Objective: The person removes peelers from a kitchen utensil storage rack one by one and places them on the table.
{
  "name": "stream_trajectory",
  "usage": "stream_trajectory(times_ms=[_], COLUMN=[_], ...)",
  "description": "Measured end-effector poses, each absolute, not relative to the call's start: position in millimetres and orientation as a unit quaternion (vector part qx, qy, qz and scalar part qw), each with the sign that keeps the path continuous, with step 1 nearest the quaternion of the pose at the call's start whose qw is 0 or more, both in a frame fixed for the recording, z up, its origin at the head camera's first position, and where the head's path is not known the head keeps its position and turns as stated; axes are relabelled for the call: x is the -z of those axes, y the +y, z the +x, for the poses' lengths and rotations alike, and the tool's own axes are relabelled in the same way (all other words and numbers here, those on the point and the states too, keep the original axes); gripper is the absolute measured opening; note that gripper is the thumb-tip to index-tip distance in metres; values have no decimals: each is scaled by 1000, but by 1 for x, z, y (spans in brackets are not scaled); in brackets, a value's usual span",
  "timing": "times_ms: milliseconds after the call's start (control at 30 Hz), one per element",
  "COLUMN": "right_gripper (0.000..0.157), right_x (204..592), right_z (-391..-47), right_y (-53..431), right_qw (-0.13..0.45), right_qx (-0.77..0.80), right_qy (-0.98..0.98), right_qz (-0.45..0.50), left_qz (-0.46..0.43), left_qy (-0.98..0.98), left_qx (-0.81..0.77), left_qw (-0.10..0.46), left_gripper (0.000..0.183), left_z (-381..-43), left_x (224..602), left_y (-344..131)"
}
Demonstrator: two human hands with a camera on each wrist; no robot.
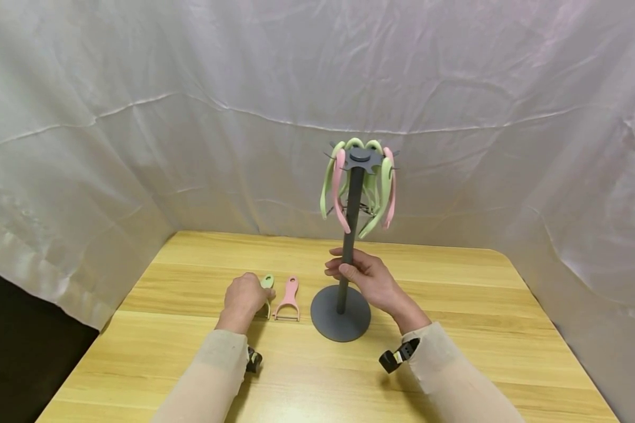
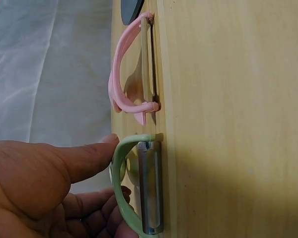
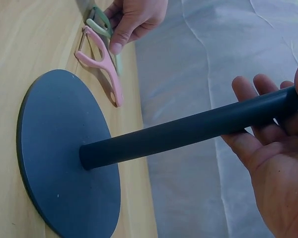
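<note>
My left hand (image 1: 243, 298) is down at the table, thumb and fingers on either side of a light green Y-shaped peeler (image 2: 120, 193), which it pinches. The hand covers part of that peeler in the head view. Just right of it lies a pink peeler (image 1: 291, 289), its blade end toward me. With my right hand (image 1: 374, 283) I hold the dark grey pole (image 3: 188, 130) of an upright stand, thumb on the near side and fingers behind. Around the stand's top (image 1: 361, 156) hang several peelers, among them a green one (image 1: 385, 191) and a pink one (image 1: 339, 188).
The stand's round base (image 1: 325, 317) rests on the wooden table (image 1: 455, 341), right of the pink peeler. A pale curtain (image 1: 243, 170) hangs behind the table's far edge and along both sides. Each wrist wears a black strap with a small camera.
</note>
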State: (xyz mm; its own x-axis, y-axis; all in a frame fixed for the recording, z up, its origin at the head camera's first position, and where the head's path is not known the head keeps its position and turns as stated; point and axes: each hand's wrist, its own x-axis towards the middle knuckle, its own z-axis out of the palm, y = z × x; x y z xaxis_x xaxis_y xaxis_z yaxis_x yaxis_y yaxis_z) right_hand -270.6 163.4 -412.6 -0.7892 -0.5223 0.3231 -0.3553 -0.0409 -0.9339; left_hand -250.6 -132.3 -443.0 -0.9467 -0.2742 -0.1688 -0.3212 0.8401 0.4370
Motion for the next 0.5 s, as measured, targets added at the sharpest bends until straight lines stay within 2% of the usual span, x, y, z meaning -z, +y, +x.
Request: stream_trajectory(times_ms=[500], right_gripper=[37], right_x=[414], right_z=[-270], right_y=[164], right_qw=[66], right_qx=[651], right_qy=[687], right_qz=[-316], left_qz=[-150], left_qy=[958], left_qx=[-241], left_qw=[42], left_gripper=[42], left_z=[-248], left_x=[442], left_y=[-133])
